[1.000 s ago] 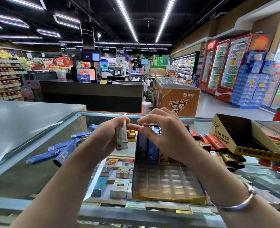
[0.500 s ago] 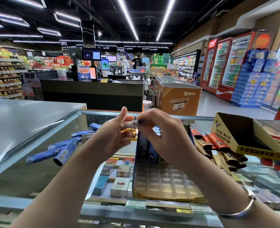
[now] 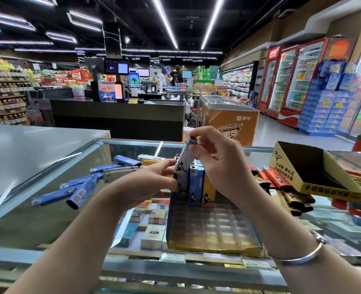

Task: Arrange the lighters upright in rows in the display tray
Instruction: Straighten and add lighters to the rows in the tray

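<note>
A gold display tray (image 3: 212,232) with a clear slotted grid sits on the glass counter. A few blue and gold lighters (image 3: 198,183) stand upright in its far row. My right hand (image 3: 222,162) pinches the top of a white lighter (image 3: 184,159), tilted over the tray's far left corner. My left hand (image 3: 147,183) touches that lighter's lower end with its fingertips. Loose blue lighters (image 3: 77,187) lie left of the tray. Red and brown lighters (image 3: 281,187) are piled to its right.
An open yellow and black carton (image 3: 315,170) lies on the counter at the right. Cigarette packs (image 3: 152,225) show under the glass. A grey countertop (image 3: 26,149) adjoins on the left. Beyond are a checkout desk, a freezer chest and drink fridges.
The white lighter was upright in my left hand, then turned flat between both hands. Now my right hand holds it by the top, tilted above the tray's far left corner.
</note>
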Demonstrator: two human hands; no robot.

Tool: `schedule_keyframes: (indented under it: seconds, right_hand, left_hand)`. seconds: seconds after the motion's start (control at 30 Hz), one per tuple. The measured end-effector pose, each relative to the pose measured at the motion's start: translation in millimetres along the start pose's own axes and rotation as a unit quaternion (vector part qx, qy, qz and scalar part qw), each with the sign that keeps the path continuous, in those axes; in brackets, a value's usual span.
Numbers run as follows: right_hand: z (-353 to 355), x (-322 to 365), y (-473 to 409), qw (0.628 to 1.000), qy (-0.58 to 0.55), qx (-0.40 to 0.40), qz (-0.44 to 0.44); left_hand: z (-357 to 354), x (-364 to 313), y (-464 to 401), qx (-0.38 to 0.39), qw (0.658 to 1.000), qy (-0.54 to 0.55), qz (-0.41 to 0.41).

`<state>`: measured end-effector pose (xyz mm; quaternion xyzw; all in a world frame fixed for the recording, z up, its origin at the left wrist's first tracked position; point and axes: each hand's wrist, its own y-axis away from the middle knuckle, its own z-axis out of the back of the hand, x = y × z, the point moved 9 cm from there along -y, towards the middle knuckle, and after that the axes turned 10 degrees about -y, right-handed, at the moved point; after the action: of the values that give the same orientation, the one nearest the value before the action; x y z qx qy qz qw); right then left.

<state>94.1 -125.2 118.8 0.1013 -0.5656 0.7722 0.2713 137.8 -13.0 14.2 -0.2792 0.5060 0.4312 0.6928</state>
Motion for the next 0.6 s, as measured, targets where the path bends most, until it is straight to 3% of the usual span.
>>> schedule_keyframes:
  seconds: [0.27,0.6]
  right_hand:
    - [-2.9,8.4,0.6,0.997,0.072,0.017,0.025]
    - [-33.2,-14.3,10.0,0.981,0.165,0.102,0.002]
  left_hand:
    - [-3.4,-2.7,2.0,0.025,1.0,-0.012,-0.01]
    - [-3.7,-2.0,0.2,0.031,0.999,-0.003,-0.023]
